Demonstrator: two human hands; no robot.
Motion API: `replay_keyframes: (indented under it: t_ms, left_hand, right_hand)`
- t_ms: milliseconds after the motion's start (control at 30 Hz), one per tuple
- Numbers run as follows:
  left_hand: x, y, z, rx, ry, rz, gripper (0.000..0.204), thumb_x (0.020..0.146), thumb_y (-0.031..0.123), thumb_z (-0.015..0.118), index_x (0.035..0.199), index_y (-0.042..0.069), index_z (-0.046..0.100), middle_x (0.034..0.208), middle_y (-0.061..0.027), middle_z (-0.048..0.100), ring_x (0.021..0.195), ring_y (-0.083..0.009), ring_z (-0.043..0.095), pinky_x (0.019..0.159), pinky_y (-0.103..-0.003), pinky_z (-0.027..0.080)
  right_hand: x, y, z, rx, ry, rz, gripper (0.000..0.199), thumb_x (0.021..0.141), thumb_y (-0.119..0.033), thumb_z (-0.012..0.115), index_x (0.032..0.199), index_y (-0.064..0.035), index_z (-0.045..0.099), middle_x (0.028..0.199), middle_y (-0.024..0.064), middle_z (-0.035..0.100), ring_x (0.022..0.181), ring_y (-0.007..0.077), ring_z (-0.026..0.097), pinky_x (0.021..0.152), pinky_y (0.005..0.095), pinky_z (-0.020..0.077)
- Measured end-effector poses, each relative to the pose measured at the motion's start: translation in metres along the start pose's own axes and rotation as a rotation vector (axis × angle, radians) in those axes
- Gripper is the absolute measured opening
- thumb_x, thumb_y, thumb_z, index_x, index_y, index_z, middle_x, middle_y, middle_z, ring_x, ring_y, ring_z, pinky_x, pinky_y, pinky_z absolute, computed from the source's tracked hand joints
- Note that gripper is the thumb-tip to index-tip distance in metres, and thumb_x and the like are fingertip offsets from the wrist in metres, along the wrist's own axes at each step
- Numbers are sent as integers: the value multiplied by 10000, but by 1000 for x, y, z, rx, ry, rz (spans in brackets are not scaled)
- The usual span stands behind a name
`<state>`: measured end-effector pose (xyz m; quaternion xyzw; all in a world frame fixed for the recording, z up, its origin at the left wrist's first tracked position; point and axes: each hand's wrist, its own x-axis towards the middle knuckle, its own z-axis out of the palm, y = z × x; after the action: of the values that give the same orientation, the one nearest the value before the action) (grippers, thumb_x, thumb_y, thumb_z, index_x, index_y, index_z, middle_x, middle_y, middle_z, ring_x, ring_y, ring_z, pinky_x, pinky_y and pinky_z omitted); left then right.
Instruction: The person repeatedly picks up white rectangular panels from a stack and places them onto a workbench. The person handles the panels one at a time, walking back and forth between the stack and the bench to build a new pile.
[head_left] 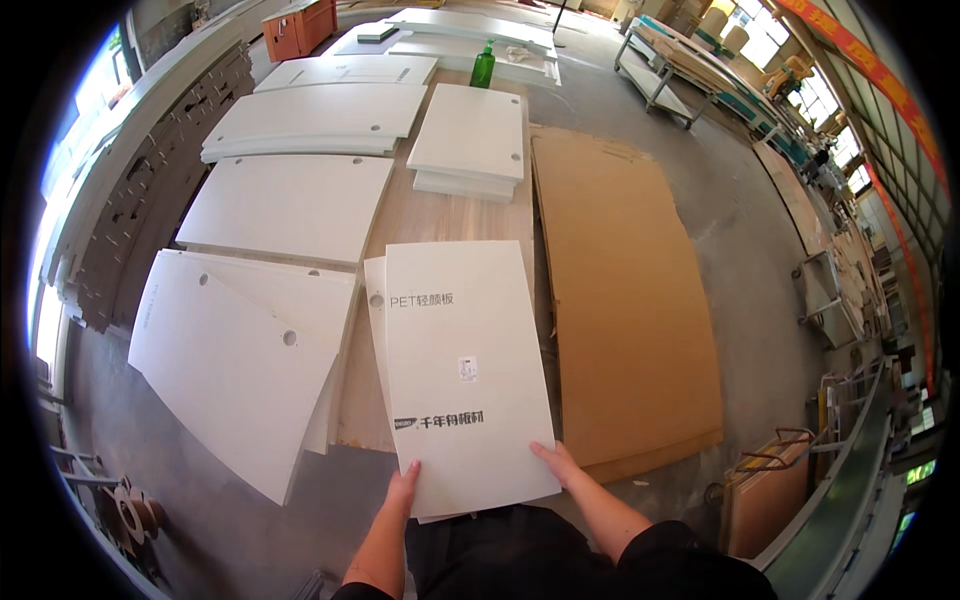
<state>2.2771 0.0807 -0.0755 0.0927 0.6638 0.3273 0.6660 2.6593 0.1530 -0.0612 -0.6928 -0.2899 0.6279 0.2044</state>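
Note:
A white rectangular panel (462, 370) with printed marks on its face lies in front of me, on top of another white panel whose edge shows at its left. My left hand (402, 490) grips its near left corner. My right hand (560, 462) holds its near right corner. Both panels rest on a pale wooden board (440, 215).
Stacks of white panels lie to the left (235, 360), further back (290, 205) and at the centre back (470, 140). A brown board (625, 300) lies on the floor to the right. A green bottle (483, 66) stands far back. Racks and boards line the right side.

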Motion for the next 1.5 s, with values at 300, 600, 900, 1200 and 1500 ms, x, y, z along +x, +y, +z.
replay_keyframes:
  t_ms: [300,600,900,1200,1500]
  left_hand:
    - [-52,-33,-62,98,-345,-157,620,963,369,642,1420,-11,466,1319,-161,602,1178,-304,588,1015,-445,465]
    - [33,35,-46,-117,-254,-177,703,946,532,619,1373,-17,516,1334,-134,614,1230,-246,579,1058,-407,435]
    - [7,46,-18,-104,46,63,722,976,539,576,1284,-114,559,1233,-182,649,1100,-265,626,956,-381,495]
    - [-113,106,7,58,285,204,627,985,520,568,1162,-81,596,1067,-152,664,943,-202,620,836,-355,507]
    - [-200,41,-88,-340,308,488,537,1028,517,456,1239,32,549,1113,-72,631,1032,-178,585,923,-362,471]
  right_hand:
    - [-90,31,3,25,-294,385,777,866,-510,729,1487,-130,457,1478,88,509,1370,259,450,1103,479,362]
    - [-17,5,15,553,-268,323,756,919,-557,638,1455,-51,467,1454,134,523,1336,298,488,1107,457,389]
    - [-32,-35,33,309,-26,115,674,926,-470,664,1347,43,543,1324,191,611,1227,318,576,1055,445,441]
    - [-63,-67,27,166,-26,-23,577,959,-433,605,1313,21,573,1241,162,644,1137,295,614,974,445,491]
    - [-113,-164,114,117,-584,-333,539,962,-385,552,1323,15,535,1225,163,629,1089,293,627,950,417,508]
